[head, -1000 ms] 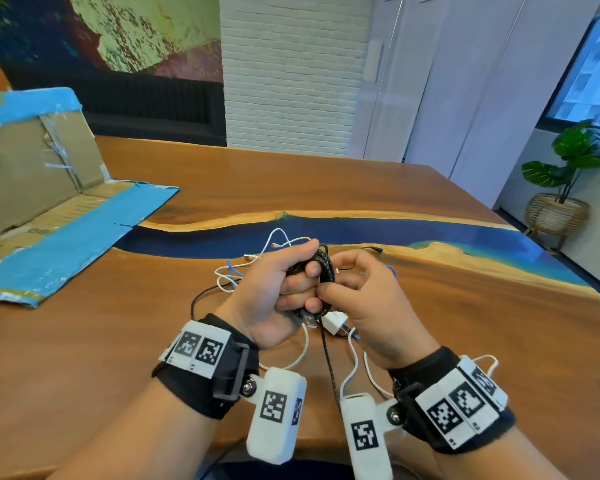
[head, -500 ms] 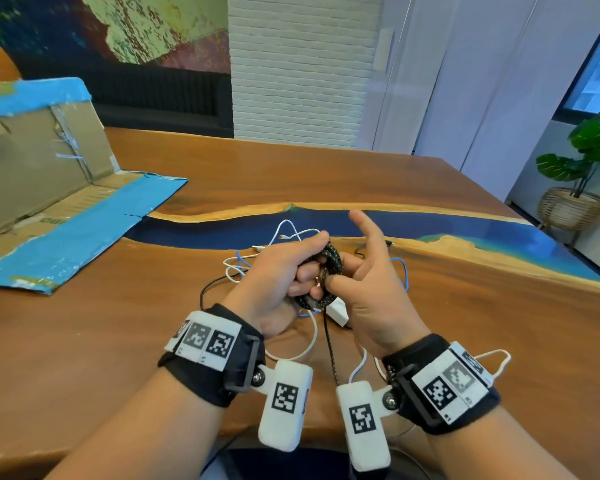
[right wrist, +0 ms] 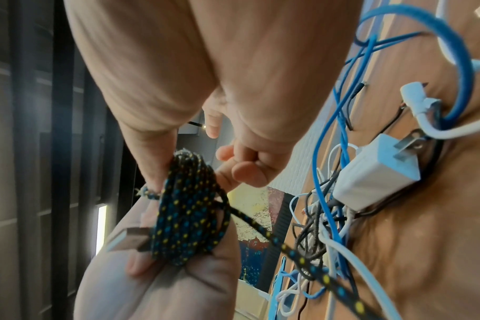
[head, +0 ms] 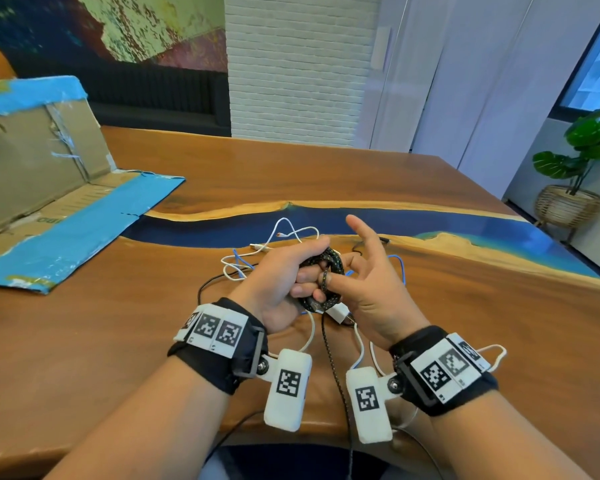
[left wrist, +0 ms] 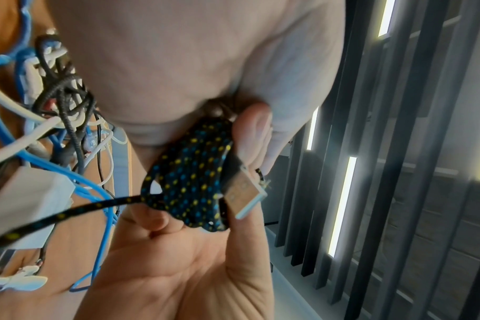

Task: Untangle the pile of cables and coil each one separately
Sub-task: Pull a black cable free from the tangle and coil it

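My left hand grips a small coil of black braided cable flecked blue and yellow, just above the table. The coil has a USB plug lying against it. My right hand pinches the coil between thumb and curled fingers, with the index finger pointing straight up. The cable's loose tail drops between my wrists past the table edge. Under my hands lies the tangle of white, blue and thin black cables with a white charger.
A flattened cardboard box with blue tape sits at the left of the wooden table, partly standing up. A potted plant in a basket stands on the floor at the far right. The table's near edge runs under my forearms.
My right index finger has lifted off the coil and straightened upward. Both hands have stayed at the same spot with the coil between them.
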The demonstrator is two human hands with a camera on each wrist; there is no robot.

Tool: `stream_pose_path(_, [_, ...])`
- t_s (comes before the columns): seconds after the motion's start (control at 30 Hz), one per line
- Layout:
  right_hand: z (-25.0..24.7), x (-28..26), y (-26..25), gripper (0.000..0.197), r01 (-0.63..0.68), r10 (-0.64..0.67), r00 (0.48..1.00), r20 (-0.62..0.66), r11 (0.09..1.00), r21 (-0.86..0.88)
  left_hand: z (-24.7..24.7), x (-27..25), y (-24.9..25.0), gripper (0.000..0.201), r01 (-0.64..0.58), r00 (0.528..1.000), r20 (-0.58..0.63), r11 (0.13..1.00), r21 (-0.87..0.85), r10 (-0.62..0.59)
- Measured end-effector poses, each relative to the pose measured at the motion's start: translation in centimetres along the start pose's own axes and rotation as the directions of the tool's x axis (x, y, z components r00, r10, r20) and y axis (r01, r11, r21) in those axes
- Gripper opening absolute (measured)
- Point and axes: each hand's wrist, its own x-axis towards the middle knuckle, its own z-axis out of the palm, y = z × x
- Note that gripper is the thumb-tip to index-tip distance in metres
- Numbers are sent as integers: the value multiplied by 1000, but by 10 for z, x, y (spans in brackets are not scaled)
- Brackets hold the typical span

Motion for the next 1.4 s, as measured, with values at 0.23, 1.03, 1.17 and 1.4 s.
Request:
stream_pose_path(0.23, [6, -1, -11, 61, 106, -108, 993, -46, 994, -33, -3, 4, -12, 26, -51, 998, -23, 996, 75, 52])
stream_pose_path(1.03, [-48, -16, -65, 22, -4, -89, 993, -77, 631, -776, -8, -11, 2, 36, -187, 979, -77, 982, 2, 187])
stream_pose_path(1.17, [-26, -23, -52, 57, 38, 10, 998, 63, 701, -712, 6, -10, 2, 38, -254, 960, -86, 956, 145, 268])
stream_pose_path(1.4, [-11, -23, -70, 14, 199, -238, 971, 3, 804, -560, 6, -10, 1, 35, -256, 947, -135, 940, 223, 290])
